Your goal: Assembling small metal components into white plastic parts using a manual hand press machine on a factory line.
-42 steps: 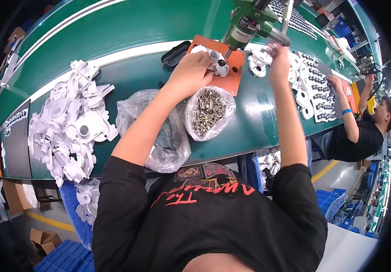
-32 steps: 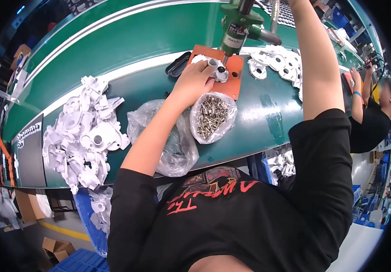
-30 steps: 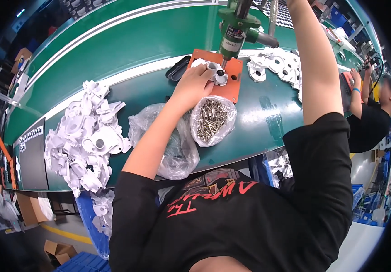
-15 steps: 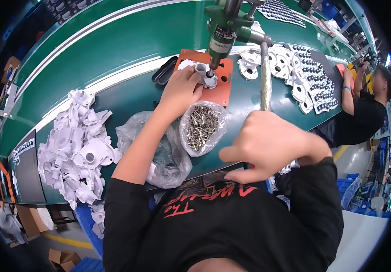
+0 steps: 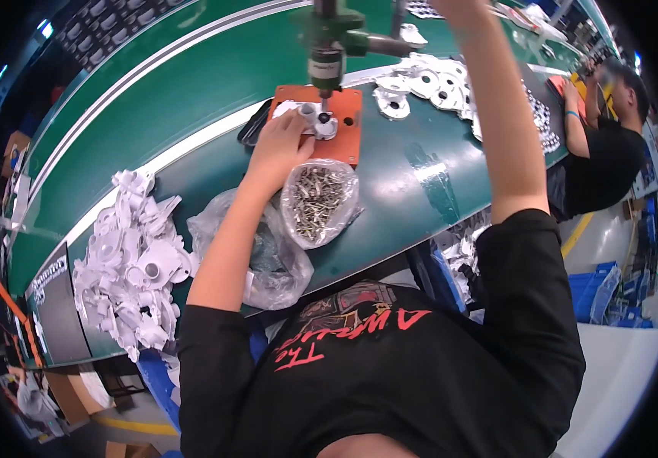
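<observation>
On the orange base plate (image 5: 349, 143) of a green hand press (image 5: 326, 65) lies a white plastic part (image 5: 326, 132) with a short tube and a black round piece in it. My left hand (image 5: 279, 145) holds this part from its left side, fingers bent round it below the press ram. My right hand (image 5: 457, 9) is raised to the top edge at the right of the press, smeared and cut off, so its fingers are hidden. Close to my left wrist sits a clear plastic bag of metal screws (image 5: 318, 202).
A heap of white plastic parts (image 5: 134, 263) lies at the left, beside a crumpled clear bag (image 5: 279, 267). A black case (image 5: 255, 124) touches the plate's left side. More white parts (image 5: 424, 82) lie beyond my right arm. A co-worker (image 5: 611, 145) sits at the far right.
My right hand has swung up from low beside the bench to the top edge, and the press lever no longer hangs down. The ram has risen off the part. My left hand stays at the part.
</observation>
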The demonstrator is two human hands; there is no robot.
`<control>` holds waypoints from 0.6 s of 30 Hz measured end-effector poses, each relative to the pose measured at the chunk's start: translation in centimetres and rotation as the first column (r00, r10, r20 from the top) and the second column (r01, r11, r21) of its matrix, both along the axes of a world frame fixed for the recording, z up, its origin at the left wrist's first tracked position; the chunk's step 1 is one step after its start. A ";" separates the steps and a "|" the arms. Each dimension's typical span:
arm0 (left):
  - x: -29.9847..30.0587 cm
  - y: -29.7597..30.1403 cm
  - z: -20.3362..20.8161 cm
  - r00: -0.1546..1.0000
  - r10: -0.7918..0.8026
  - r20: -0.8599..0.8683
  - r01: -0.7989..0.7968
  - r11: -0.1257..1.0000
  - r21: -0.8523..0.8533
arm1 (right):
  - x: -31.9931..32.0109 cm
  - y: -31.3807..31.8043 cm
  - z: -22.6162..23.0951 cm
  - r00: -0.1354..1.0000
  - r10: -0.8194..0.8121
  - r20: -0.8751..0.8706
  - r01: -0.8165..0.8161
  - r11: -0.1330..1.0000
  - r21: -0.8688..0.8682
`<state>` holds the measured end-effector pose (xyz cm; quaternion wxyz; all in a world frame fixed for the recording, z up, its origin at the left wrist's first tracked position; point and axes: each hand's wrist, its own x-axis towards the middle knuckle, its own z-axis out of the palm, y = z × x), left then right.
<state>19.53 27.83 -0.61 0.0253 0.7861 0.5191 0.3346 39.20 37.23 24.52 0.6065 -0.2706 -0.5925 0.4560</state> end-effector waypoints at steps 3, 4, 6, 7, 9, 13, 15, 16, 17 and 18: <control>-0.2 -1.2 0.7 0.990 0.136 -0.026 -0.137 0.990 -0.042 | -0.6 2.7 -6.6 0.996 0.085 0.015 -0.082 0.985 -0.153; 1.0 -0.9 1.9 0.991 0.134 -0.002 -0.133 0.986 -0.099 | 1.3 5.6 -9.2 0.988 0.156 0.000 -0.156 0.984 -0.086; 1.3 -0.3 2.6 0.986 0.146 0.080 -0.135 0.983 -0.126 | 4.5 3.4 -10.7 0.922 0.382 0.067 -0.387 0.902 0.191; 1.1 0.7 2.6 0.977 0.166 0.138 -0.130 0.963 -0.235 | 6.5 2.7 -12.5 0.972 0.220 0.077 -0.225 0.973 0.057; -1.2 1.3 3.3 0.954 0.175 0.241 -0.092 0.943 -0.321 | 9.3 0.4 -13.6 0.960 0.170 0.224 -0.187 0.981 0.057; -3.2 3.9 2.8 0.984 -0.015 -0.176 -0.001 0.996 -0.089 | 18.1 -0.5 -19.4 0.597 -0.396 0.698 0.425 0.894 0.144; -3.7 4.6 2.3 0.990 -0.141 -0.030 0.137 0.983 -0.119 | 23.1 -0.3 -24.6 0.222 -0.573 0.789 0.551 0.741 0.383; -3.5 4.0 2.8 0.992 -0.119 -0.031 0.115 0.987 -0.113 | 24.8 -1.1 -26.5 0.044 -0.601 0.798 0.546 0.683 0.485; -2.8 3.4 3.5 0.992 -0.070 0.105 0.097 0.953 -0.286 | 26.0 -2.3 -27.9 0.045 -0.518 0.854 0.556 0.723 0.409; -2.6 3.1 4.4 0.973 0.016 0.230 0.089 0.895 -0.437 | 26.3 -3.5 -28.6 -0.006 -0.352 0.936 0.567 0.770 0.293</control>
